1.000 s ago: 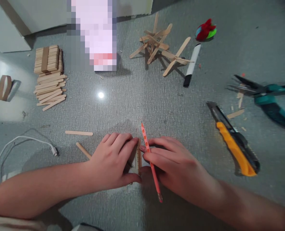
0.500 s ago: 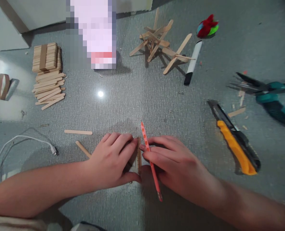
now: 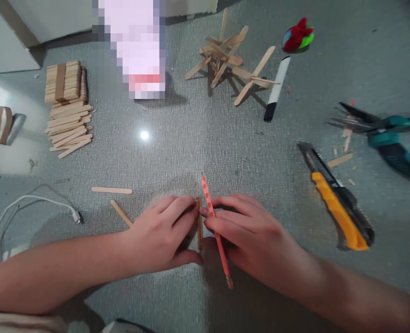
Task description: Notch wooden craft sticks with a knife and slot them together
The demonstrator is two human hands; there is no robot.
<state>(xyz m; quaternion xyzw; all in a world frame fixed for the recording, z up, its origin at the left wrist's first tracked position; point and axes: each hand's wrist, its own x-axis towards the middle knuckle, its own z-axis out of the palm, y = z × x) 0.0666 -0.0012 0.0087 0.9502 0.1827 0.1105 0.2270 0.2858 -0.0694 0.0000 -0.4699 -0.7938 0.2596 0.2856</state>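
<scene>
Near the front middle, a narrow wooden piece (image 3: 199,226) stands between my two hands, pointing away from me. My left hand (image 3: 172,229) is curled round its left side, fingertips at the far end and thumb at the near end. My right hand (image 3: 249,231) holds an orange dotted pencil (image 3: 224,259) between its fingers, tip pointing away, and its fingertips are close to the wooden piece's right side. One craft stick (image 3: 112,190) lies left of my left hand; another (image 3: 120,212) is partly under that hand.
Stacked craft sticks (image 3: 66,83) lie at the back left, above a white cable (image 3: 34,196). Joined sticks (image 3: 225,53), a marker (image 3: 277,88) and a red item (image 3: 298,36) are at the back. A yellow cutter (image 3: 336,208) and pliers (image 3: 381,132) lie on the right.
My left hand's fingers have shifted slightly around the wooden piece. The whole view has moved a little; my right hand still holds the pencil.
</scene>
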